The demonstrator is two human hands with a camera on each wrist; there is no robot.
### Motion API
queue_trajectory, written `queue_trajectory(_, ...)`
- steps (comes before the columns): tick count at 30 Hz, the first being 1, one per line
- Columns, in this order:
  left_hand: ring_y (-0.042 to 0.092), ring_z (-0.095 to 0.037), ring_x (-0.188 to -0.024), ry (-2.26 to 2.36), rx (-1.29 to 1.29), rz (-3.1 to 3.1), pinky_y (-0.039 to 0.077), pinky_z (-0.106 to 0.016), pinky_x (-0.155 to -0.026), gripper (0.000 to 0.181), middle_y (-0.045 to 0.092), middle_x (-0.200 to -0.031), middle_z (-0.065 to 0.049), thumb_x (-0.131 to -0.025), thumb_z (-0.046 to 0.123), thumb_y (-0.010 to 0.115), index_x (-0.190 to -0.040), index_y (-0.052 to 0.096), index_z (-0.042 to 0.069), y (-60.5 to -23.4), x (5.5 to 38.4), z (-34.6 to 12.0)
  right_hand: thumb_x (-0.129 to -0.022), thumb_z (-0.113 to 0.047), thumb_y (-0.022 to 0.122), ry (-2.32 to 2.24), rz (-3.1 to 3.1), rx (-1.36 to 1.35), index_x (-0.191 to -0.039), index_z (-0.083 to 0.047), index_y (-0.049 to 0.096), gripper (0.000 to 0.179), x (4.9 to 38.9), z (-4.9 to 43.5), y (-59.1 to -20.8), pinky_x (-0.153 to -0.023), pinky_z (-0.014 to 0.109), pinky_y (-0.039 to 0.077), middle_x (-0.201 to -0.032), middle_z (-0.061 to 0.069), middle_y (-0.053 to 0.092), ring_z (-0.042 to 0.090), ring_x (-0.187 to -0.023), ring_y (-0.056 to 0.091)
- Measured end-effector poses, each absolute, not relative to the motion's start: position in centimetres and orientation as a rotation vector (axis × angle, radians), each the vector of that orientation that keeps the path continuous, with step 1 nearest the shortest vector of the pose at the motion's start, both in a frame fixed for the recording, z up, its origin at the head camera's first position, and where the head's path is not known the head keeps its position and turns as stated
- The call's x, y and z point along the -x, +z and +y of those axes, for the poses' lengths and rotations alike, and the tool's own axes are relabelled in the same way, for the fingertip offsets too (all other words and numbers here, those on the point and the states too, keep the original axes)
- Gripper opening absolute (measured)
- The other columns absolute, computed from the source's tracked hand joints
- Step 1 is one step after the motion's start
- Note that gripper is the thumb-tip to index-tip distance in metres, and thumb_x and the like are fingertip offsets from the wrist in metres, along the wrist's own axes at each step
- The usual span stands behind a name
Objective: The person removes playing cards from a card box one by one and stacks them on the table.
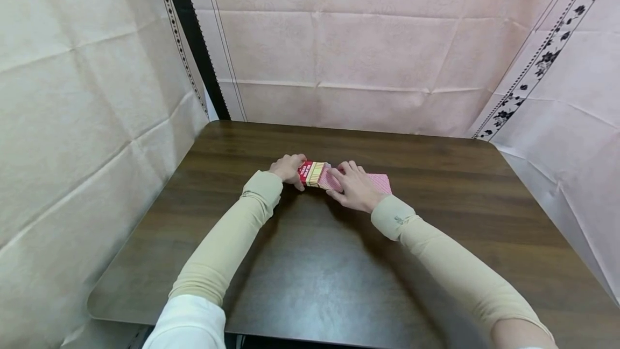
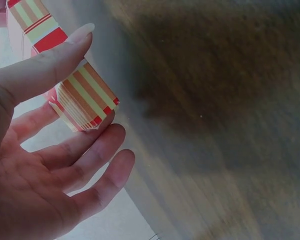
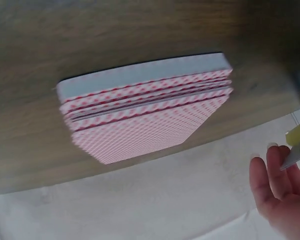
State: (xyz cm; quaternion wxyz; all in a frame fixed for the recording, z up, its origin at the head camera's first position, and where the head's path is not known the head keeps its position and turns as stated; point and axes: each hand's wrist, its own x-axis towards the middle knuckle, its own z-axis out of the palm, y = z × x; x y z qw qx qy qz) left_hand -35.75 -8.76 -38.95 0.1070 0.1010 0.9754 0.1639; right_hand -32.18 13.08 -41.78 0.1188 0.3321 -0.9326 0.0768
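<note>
A striped card box [image 1: 314, 173] in red and yellow, with a pink patterned right part, is between the two hands over the table. My left hand [image 1: 289, 170] grips its left end; in the left wrist view the thumb [image 2: 45, 75] crosses the box [image 2: 92, 87] and the fingertips [image 2: 112, 137] curl below it. My right hand [image 1: 357, 186] holds the box's right end, with thumb and forefinger around it. Beside that hand, a stack of pink-and-white patterned cards [image 1: 380, 182] lies on the table. The right wrist view shows this stack [image 3: 150, 122], its edges slightly uneven.
The brown wooden table [image 1: 310, 263] has rounded corners. Pale creased cloth [image 1: 368, 53] hangs behind it and along both sides, with a dark floral border [image 1: 547, 58] at the right. A black strip [image 1: 194, 31] runs down at the back left.
</note>
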Motion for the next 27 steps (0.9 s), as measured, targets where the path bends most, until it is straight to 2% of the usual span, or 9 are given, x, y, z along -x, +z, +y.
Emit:
queue_trajectory(6,0.051,-0.029,-0.121,0.483,-0.285,2.883,0.044,-0.051,-0.097,0.087,0.053,-0.135,-0.009,-0.068,0.022,0.088,-0.141,0.042,0.016,-39.1,35.7,-9.0,-0.088,-0.037,0.062,0.206,-2.752,-0.919,-0.134,-0.016,0.051,0.052,31.7,14.4,-41.3,-0.091,0.044,0.041,-0.114,0.014,0.052,0.03,-0.108,0.046)
queue_trajectory(14,0.049,-0.029,-0.119,0.503,-0.253,2.876,0.043,-0.05,-0.097,0.085,0.053,-0.133,-0.009,-0.068,0.022,0.087,-0.141,0.042,0.016,-39.1,35.9,-9.2,-0.086,-0.035,0.063,0.281,-2.737,-0.807,-0.133,-0.013,0.048,0.054,31.5,16.9,-41.6,-0.085,0.045,0.042,-0.115,0.017,0.049,0.032,-0.105,0.046)
queue_trajectory(19,0.05,-0.029,-0.118,0.505,-0.244,2.878,0.043,-0.05,-0.097,0.084,0.053,-0.132,-0.011,-0.069,0.022,0.087,-0.14,0.042,0.015,-39.1,35.9,-9.4,-0.085,-0.033,0.065,0.327,-2.77,-0.601,-0.129,-0.007,0.047,0.054,31.1,18.5,-42.0,-0.081,0.046,0.04,-0.11,0.021,0.049,0.034,-0.099,0.047)
queue_trajectory(27,0.05,-0.03,-0.117,0.488,-0.233,2.877,0.043,-0.05,-0.097,0.083,0.052,-0.133,-0.011,-0.071,0.022,0.086,-0.14,0.041,0.014,-39.1,35.8,-9.3,-0.088,-0.044,0.06,0.221,-2.862,-0.181,-0.122,0.0,0.046,0.058,30.7,19.5,-42.6,-0.077,0.053,0.041,-0.103,0.027,0.05,0.044,-0.096,0.052)
